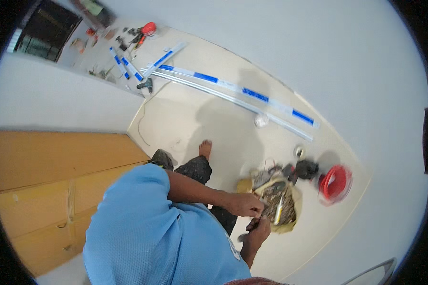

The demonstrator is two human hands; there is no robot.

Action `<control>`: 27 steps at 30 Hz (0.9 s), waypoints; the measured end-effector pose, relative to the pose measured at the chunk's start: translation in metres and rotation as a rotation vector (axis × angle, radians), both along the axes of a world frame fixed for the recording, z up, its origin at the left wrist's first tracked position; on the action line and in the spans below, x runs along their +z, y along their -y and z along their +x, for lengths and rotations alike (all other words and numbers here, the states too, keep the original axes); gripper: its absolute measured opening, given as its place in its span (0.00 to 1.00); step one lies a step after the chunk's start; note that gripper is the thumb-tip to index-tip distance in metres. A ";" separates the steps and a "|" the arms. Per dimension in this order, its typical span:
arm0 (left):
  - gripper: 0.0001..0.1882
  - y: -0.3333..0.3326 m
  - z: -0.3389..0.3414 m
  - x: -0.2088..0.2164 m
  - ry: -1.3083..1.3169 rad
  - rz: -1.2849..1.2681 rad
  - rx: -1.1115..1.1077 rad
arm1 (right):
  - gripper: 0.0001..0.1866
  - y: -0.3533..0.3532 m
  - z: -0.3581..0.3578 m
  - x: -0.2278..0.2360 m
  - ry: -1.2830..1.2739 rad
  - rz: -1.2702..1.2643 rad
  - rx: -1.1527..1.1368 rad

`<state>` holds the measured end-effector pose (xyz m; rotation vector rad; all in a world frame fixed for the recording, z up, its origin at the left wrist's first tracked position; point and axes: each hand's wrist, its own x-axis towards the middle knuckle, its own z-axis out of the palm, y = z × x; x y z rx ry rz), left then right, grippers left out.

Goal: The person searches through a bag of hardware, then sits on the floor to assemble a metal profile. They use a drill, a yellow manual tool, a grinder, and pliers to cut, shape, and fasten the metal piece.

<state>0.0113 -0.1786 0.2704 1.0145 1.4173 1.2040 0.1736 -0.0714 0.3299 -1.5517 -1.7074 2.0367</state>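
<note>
In front of my blue-shirted body, my two hands are close together, fingers bent inward. My left hand (245, 204) reaches across from the left, its fingertips pinched near the right hand. Below it, my right hand (258, 232) is closed around a small dark object whose kind is too small and blurred to tell; a greyish end sticks out beside the wrist. Just beyond both hands lies an open yellowish sack (294, 219) with a brown, rough-looking inside. On it rests a slim white and yellow tube (278, 211).
A red bucket (336, 184) and a black bag (307, 169) stand right of the sack. Long metal profiles (233, 99) with blue-and-white strips cross the floor. A cordless drill (146, 86) lies at their left end. Brown panels (57, 159) stand at left.
</note>
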 end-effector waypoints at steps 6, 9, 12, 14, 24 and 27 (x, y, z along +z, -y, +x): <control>0.21 0.134 -0.160 0.063 0.032 0.023 0.427 | 0.12 0.074 -0.189 0.064 -0.132 0.108 0.496; 0.21 0.212 -0.227 0.077 0.215 -0.240 0.542 | 0.08 0.114 -0.264 0.086 -0.184 0.118 0.661; 0.20 0.278 -0.265 0.097 0.139 -0.313 0.759 | 0.04 0.123 -0.328 0.085 -0.194 0.082 0.794; 0.22 0.307 -0.272 0.061 -0.046 -0.375 0.807 | 0.05 0.124 -0.367 0.082 -0.150 0.066 0.911; 0.31 0.404 -0.238 0.029 -0.305 -1.056 1.166 | 0.13 0.139 -0.539 -0.133 0.119 0.641 1.857; 0.27 0.428 -0.256 0.024 0.099 -1.027 1.235 | 0.14 0.167 -0.589 -0.170 0.235 0.621 1.984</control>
